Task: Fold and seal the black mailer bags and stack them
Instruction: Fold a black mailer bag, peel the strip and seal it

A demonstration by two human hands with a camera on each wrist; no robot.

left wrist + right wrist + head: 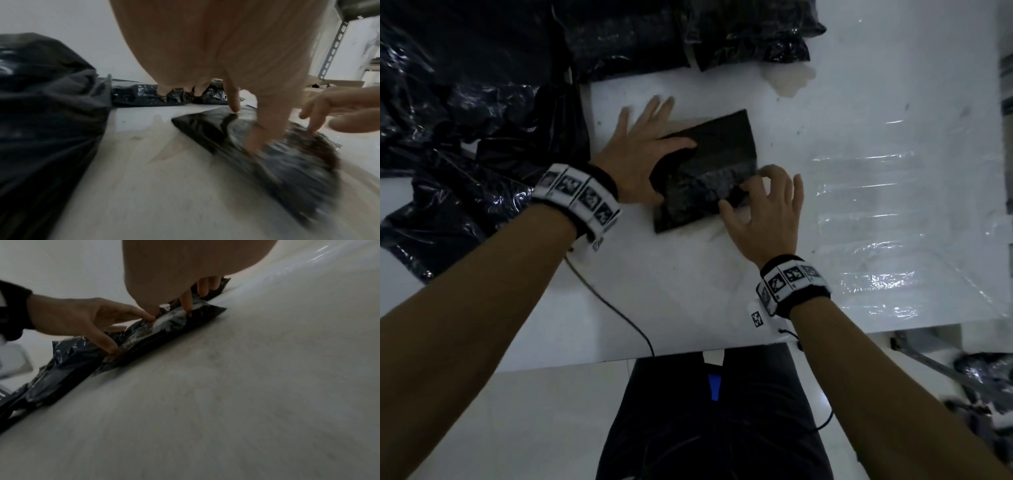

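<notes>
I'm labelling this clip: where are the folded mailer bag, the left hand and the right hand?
folded mailer bag [722,144]: head view, bare far half.
left hand [635,150]: head view, back of hand.
right hand [767,219]: head view, back of hand.

- All three views are dim and bluish-grey, with grain in the dark parts.
- Head view: glare streaks lie on the clear film [866,219] over the white table [688,308]; small highlights glint on the black bag pile [465,113].
- The fingertips of both hands [640,150] [767,216] smear with motion blur.
- Left wrist view: the mailer [277,155] blurs heavily toward its near end.
- Right wrist view: the table surface [246,394] streaks and curves at the edges.
- Shadows are soft and faint.
</notes>
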